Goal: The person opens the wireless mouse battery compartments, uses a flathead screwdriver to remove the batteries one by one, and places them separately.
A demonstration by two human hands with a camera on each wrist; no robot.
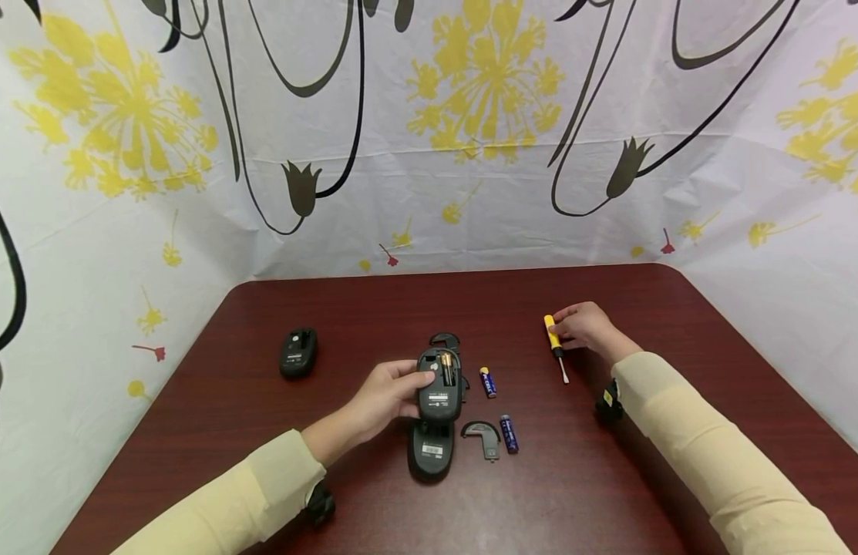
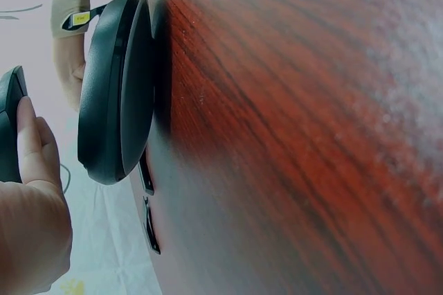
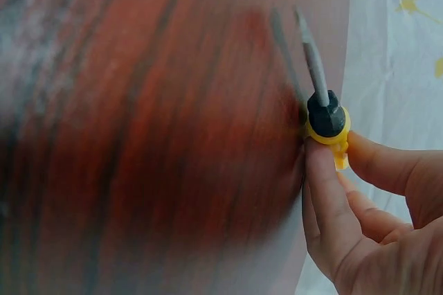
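Note:
My left hand (image 1: 383,397) grips a dark computer mouse (image 1: 439,405) turned underside up, thumb on top near its uncovered battery slot. A copper-coloured battery (image 1: 447,368) shows in that slot. Below the held mouse, a second mouse (image 1: 431,456) lies upside down on the table, partly hidden. In the left wrist view, this lying mouse (image 2: 114,94) looms large beside the hand. Over to the right, my right hand (image 1: 587,327) pinches the yellow handle of a screwdriver (image 1: 553,336). Its metal shaft (image 3: 313,66) points away from the fingers in the right wrist view.
Two blue batteries (image 1: 487,383) (image 1: 509,434) lie between the hands, with a curved grey battery cover (image 1: 490,445) beside the nearer one. Another dark curved piece (image 1: 445,338) lies behind the held mouse. A third mouse (image 1: 298,353) rests upside down at the left. Patterned cloth surrounds the table.

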